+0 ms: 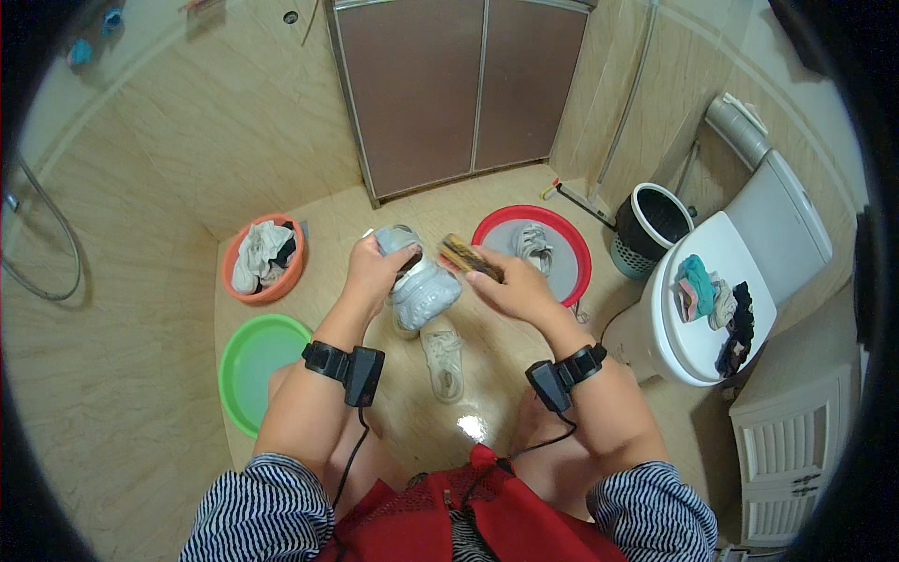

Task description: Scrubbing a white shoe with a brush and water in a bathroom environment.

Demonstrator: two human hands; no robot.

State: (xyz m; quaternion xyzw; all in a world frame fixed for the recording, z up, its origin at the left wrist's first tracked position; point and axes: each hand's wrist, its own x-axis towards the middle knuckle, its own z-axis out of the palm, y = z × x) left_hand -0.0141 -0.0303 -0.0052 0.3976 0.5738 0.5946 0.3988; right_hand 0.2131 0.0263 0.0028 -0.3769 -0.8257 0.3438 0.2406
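My left hand (376, 270) grips a pale grey-white shoe (425, 291) by its heel and opening, holding it tilted above the floor. In my right hand (516, 284) is a scrubbing brush (467, 256) with a yellow-brown back, raised just right of the shoe and apart from it. Below them a white lace-up shoe (444, 358) lies on the tiles, and another light shoe (404, 327) is partly hidden behind the held one. A further laced shoe (534, 246) sits inside the red-rimmed basin (585, 263) on the right.
An orange basin (298, 270) of clothes and a green basin (228, 365) with liquid stand at left. Right are a bin (635, 246), a squeegee (583, 204) and a toilet (674, 337) with cloths (723, 305) on its lid. A brown cabinet (421, 91) stands ahead.
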